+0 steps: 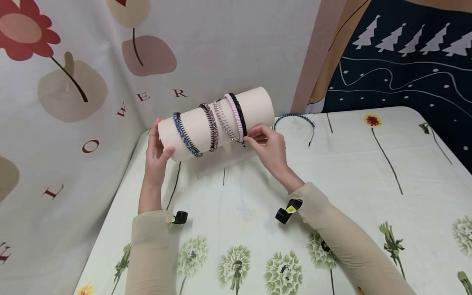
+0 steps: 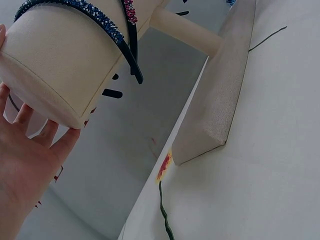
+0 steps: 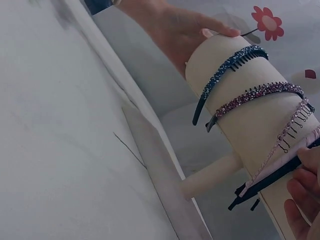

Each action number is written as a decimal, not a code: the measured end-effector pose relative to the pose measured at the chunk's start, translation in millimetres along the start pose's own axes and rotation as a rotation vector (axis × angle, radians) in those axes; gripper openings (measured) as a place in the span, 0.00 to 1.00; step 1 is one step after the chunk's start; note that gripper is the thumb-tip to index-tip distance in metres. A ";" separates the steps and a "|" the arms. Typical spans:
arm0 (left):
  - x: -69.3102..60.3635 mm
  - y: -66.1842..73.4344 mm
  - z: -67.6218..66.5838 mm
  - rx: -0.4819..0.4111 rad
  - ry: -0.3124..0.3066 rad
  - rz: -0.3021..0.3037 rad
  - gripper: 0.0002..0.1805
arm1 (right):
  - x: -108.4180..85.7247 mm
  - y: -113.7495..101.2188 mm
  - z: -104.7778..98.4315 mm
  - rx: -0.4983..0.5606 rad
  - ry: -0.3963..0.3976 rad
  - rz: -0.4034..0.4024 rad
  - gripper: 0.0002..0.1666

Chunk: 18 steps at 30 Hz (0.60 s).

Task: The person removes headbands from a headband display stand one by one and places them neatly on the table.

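A cream cylindrical headband stand [image 1: 258, 107] lies tilted across the back of the table. My left hand [image 1: 155, 157] holds its left end, thumb in front and fingers round the rim. My right hand [image 1: 271, 149] pinches the lower end of a black headband [image 1: 241, 116] on the roll. Against it sits a lilac headband [image 1: 233, 110]. Further left come a pale pink beaded headband with wire teeth [image 1: 223, 119], a pink glittery headband [image 1: 213, 129] and a blue glittery headband [image 1: 184, 137]. In the left wrist view, the stand's base [image 2: 215, 110] appears below the roll.
A teal toothed headband [image 1: 312, 122] lies on the table right of the stand. The flower-print tablecloth [image 1: 354, 164] runs toward the front. Behind the stand rises a printed cloth wall [image 1: 228, 49], with a dark tree-print cloth [image 1: 405, 73] on the right.
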State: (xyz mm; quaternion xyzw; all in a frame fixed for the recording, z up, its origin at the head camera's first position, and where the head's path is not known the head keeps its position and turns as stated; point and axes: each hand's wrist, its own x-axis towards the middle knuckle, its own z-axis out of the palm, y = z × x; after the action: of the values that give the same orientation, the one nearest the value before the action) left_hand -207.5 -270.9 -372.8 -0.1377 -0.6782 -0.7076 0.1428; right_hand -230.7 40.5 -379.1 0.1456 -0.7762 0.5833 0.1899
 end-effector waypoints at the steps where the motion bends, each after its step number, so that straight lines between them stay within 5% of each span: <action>1: 0.0 -0.1 -0.1 0.000 0.001 0.001 0.42 | 0.2 -0.2 0.3 -0.009 0.001 -0.005 0.09; 18: 0.9 -1.5 -0.7 -0.009 -0.013 0.019 0.43 | 1.1 -1.8 -7.7 -0.058 0.033 0.011 0.05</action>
State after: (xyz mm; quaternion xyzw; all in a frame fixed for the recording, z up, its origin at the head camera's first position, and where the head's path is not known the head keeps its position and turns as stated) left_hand -209.0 -271.6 -373.9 -0.1493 -0.6744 -0.7085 0.1446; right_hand -229.9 47.5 -375.1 0.1261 -0.7904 0.5639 0.2035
